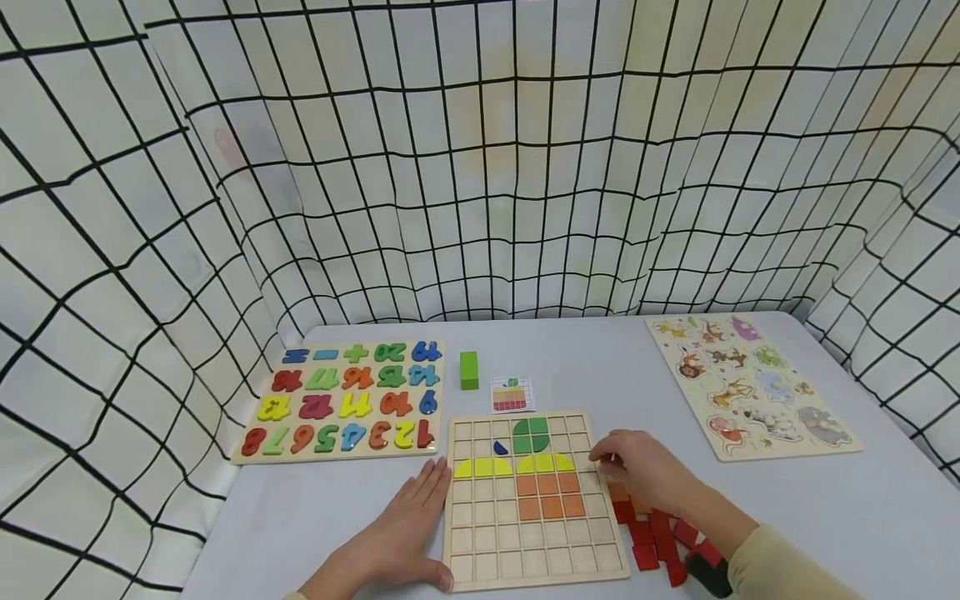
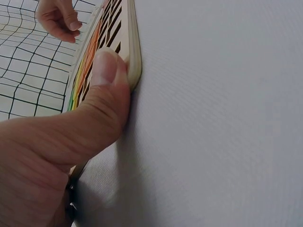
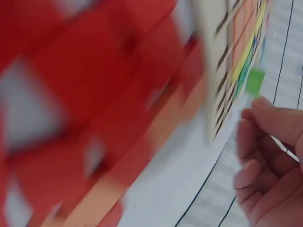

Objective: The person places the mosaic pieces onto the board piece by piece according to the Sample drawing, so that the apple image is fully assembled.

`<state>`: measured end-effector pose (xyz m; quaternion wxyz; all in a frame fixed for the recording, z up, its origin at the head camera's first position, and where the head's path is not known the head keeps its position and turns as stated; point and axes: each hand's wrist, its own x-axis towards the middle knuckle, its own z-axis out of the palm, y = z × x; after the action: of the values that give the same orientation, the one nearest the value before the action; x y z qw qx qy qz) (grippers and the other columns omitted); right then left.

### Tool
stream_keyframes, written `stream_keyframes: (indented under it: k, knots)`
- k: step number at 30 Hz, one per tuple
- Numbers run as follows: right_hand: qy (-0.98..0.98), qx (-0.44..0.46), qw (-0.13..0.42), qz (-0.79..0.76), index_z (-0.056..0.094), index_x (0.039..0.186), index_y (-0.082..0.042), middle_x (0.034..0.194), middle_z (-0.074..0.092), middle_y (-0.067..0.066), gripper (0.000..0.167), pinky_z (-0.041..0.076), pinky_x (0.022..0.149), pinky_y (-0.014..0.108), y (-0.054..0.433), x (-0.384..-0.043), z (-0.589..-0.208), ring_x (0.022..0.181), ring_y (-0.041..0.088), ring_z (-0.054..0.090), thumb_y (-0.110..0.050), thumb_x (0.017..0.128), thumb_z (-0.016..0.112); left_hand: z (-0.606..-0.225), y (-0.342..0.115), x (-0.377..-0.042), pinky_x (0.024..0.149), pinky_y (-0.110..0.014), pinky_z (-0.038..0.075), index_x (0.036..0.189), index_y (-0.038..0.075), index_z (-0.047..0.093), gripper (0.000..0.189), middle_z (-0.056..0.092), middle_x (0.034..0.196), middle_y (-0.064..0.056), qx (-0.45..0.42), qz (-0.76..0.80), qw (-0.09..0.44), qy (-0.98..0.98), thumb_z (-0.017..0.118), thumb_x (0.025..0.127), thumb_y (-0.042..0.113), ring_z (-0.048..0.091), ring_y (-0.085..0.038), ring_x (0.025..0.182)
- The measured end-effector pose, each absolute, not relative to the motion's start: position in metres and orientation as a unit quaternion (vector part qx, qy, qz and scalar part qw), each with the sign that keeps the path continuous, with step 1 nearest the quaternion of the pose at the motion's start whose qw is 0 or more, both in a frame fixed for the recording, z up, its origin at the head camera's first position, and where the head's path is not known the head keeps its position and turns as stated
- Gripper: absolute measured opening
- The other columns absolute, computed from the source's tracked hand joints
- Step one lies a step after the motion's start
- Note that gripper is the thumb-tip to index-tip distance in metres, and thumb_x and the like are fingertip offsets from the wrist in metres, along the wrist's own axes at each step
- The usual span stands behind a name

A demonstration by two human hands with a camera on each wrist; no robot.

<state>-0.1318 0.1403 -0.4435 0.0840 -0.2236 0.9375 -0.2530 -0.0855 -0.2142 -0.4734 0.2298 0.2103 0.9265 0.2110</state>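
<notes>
A square wooden grid board (image 1: 495,565) lies flat on the table. Green pieces (image 1: 531,435), a small dark blue piece (image 1: 500,448), a row of yellow pieces (image 1: 472,467) and two rows of orange squares (image 1: 550,507) sit in its cells. My left hand (image 1: 405,517) rests along the board's left edge, fingers straight, with the thumb (image 2: 105,71) on the near left corner. Over the right edge hovers my right hand (image 1: 645,467), its fingers bent and thumb close to the index fingertip. Whether a small piece is between them cannot be seen.
Loose red and orange pieces (image 1: 660,533) lie right of the board, partly under the right forearm. Behind it are a pattern card (image 1: 512,394) and a green block (image 1: 468,370). A number puzzle (image 1: 337,406) stands left, an animal puzzle (image 1: 750,392) right. Black netting (image 1: 517,167) surrounds the table.
</notes>
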Motion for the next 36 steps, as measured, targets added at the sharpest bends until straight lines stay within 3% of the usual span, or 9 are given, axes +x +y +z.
stream_keyframes:
  k: [7, 14, 25, 36]
  knots:
    - [0.937, -0.18, 0.158, -0.254, 0.077, 0.099, -0.013, 0.087, 0.063, -0.008, 0.013, 0.052, 0.067, 0.022, 0.17, -0.131, -0.454, 0.079, 0.007, 0.054, -0.016, 0.087, 0.081, -0.473, -0.213, -0.087, 0.126, -0.064, 0.015, 0.161, -0.004, 0.016, 0.135, 0.007, 0.172, -0.022, 0.206, 0.207, 0.235, 0.927, 0.089, 0.066, 0.059, 0.005, -0.04, 0.16]
    - [0.949, -0.183, 0.128, -0.223, 0.07, 0.092, -0.017, 0.086, 0.059, -0.008, 0.019, 0.052, 0.067, 0.022, 0.166, -0.126, -0.461, 0.077, 0.007, 0.051, -0.012, 0.081, 0.085, -0.473, -0.213, -0.085, 0.126, -0.063, 0.015, 0.161, -0.005, 0.016, 0.135, 0.007, 0.172, -0.022, 0.207, 0.209, 0.232, 0.927, 0.089, 0.066, 0.058, 0.004, -0.04, 0.16]
    - [0.941, -0.19, 0.102, -0.262, 0.063, 0.083, -0.019, 0.075, 0.056, -0.01, 0.02, 0.048, 0.061, 0.02, 0.159, -0.129, -0.451, 0.071, 0.006, 0.05, -0.008, 0.087, 0.079, -0.472, -0.214, -0.084, 0.126, -0.064, 0.016, 0.161, -0.006, 0.017, 0.134, 0.008, 0.171, -0.023, 0.212, 0.208, 0.228, 0.927, 0.089, 0.067, 0.058, 0.005, -0.041, 0.16]
    - [0.919, -0.253, 0.116, -0.279, 0.07, 0.09, -0.016, 0.083, 0.064, -0.01, 0.009, 0.051, 0.068, 0.021, 0.084, -0.14, -0.447, 0.077, 0.008, 0.054, -0.009, 0.093, 0.075, -0.473, -0.215, -0.084, 0.126, -0.063, 0.015, 0.161, -0.005, 0.016, 0.135, 0.007, 0.172, -0.022, 0.213, 0.21, 0.225, 0.927, 0.088, 0.067, 0.059, 0.004, -0.04, 0.16]
